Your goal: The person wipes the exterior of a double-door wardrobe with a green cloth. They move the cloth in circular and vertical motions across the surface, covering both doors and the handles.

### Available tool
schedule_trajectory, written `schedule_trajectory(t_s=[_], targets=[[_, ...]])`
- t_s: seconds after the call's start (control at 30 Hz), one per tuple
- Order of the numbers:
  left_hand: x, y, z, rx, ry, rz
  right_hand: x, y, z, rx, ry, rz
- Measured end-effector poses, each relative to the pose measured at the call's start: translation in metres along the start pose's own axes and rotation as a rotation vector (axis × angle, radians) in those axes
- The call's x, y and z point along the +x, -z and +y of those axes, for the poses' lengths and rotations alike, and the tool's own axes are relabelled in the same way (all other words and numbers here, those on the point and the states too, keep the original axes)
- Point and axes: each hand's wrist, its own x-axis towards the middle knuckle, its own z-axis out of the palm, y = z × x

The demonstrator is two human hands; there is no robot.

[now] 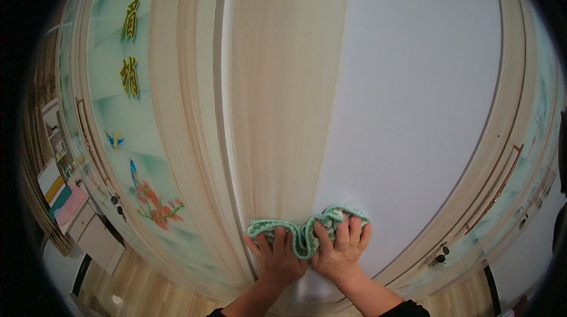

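A folded green cloth (305,239) is pressed against an upright panel at lower centre. My left hand (279,257) lies on its left part, fingers spread over the wood-grain strip (283,117). Beside it, my right hand (341,246) grips the cloth's right part, over the plain pale panel (398,117). The two hands nearly touch at the thumbs, and the cloth bunches in a fold between them. Part of the cloth is hidden under the fingers.
At left stands a door panel (128,117) with raised characters, flowers and a bird; a long handle (498,197) is on the right door. A white cabinet (99,241) with a pink cloth on top is at far left. Below shows wood-look floor (141,290).
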Motion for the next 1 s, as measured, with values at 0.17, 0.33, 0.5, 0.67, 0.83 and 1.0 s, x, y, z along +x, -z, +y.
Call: schedule_trajectory(t_s=[0.17, 0.33, 0.5, 0.67, 0.83, 1.0], targets=[[-0.027, -0.011, 0.007, -0.026, -0.003, 0.033, -0.034, 0.0, 0.004, 0.023, -0.014, -0.064], [-0.029, -0.014, 0.017, 0.047, -0.067, -0.109, -0.052, 0.005, 0.027, 0.011, -0.043, -0.056], [-0.009, -0.018, 0.038, 0.188, -0.279, -0.074, -0.047, 0.012, 0.063, 0.04, -0.03, 0.058], [0.023, -0.022, 0.073, 0.094, -0.294, -0.013, -0.032, 0.026, 0.094, 0.069, -0.039, 0.121], [0.046, -0.027, 0.106, 0.04, -0.313, -0.013, -0.034, 0.051, 0.11, 0.253, -0.106, 0.185], [0.06, -0.035, 0.137, 0.001, -0.435, 0.0, -0.039, 0.071, 0.128, -0.035, -0.31, 0.122]])
